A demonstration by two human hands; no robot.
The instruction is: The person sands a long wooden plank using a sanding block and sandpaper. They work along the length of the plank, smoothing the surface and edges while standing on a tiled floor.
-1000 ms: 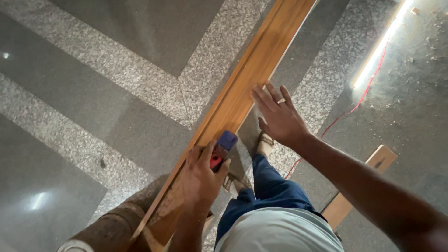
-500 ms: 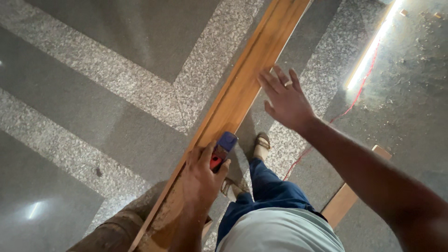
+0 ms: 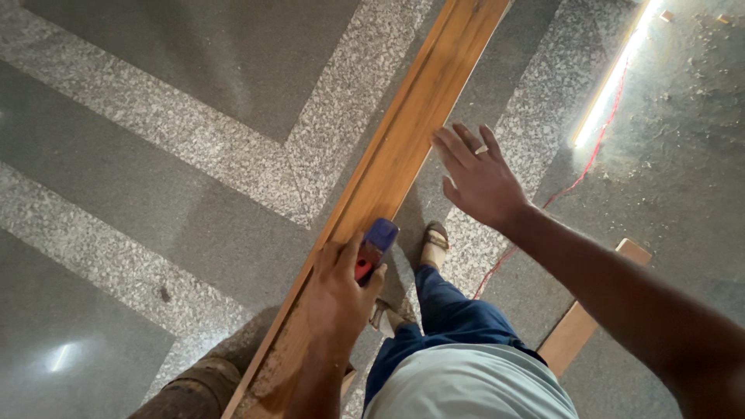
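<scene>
While our left hand (image 3: 337, 291) clamped a blue-red tool (image 3: 374, 247) against the plank (image 3: 403, 147), our right hand (image 3: 477, 178), fingers spread, hovered just right of its long diagonal.

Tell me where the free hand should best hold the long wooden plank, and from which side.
Probably the plank's right edge, just beyond the left hand that holds the blue and red tool. The right hand hovers open at that side, apart from the wood. The plank is long, narrow and slanted, so fingers over the top face, thumb on the edge, should steady it.
</scene>
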